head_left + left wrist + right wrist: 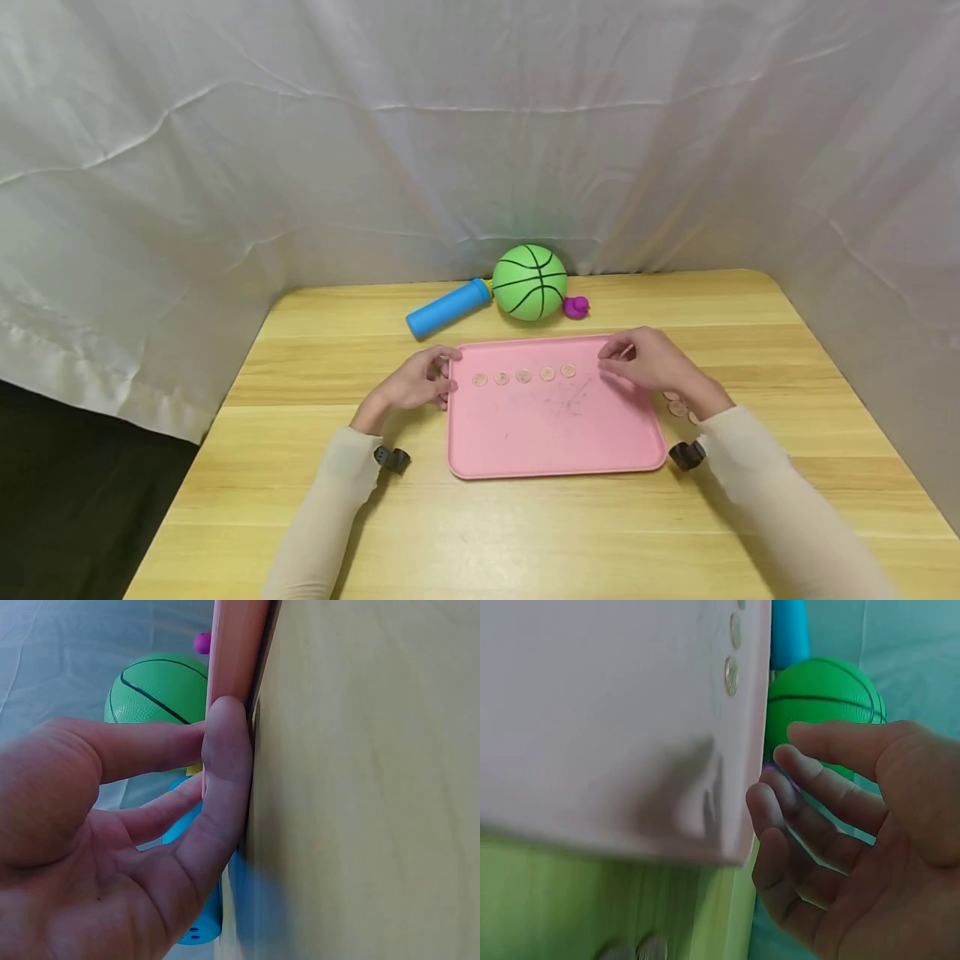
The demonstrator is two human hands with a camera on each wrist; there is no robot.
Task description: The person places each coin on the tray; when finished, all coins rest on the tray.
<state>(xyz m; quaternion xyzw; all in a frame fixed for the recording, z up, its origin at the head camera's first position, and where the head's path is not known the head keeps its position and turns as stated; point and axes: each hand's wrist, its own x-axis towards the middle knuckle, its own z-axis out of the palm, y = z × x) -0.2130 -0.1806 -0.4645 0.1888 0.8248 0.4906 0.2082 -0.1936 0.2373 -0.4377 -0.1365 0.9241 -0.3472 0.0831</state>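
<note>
A pink tray (555,446) lies on the table, with several coins (523,376) in a row along its far side. At the tray's left rim, my left hand (411,382) grips the edge; the left wrist view shows the thumb on one side of the rim and a finger (227,757) against the other. My right hand (648,358) hovers over the tray's far right part, past the end of the row. Its fingers (821,832) are loosely bent, thumb close to the index fingertip, with nothing visible between them. More coins (677,408) lie beside the tray, partly hidden by the right wrist.
Behind the tray stand a green ball (530,283) with black lines, a blue cylindrical pump (448,309) and a purple toy duck (575,307). The wooden table (555,533) ends at pale cloth curtains (420,167) at the back and sides.
</note>
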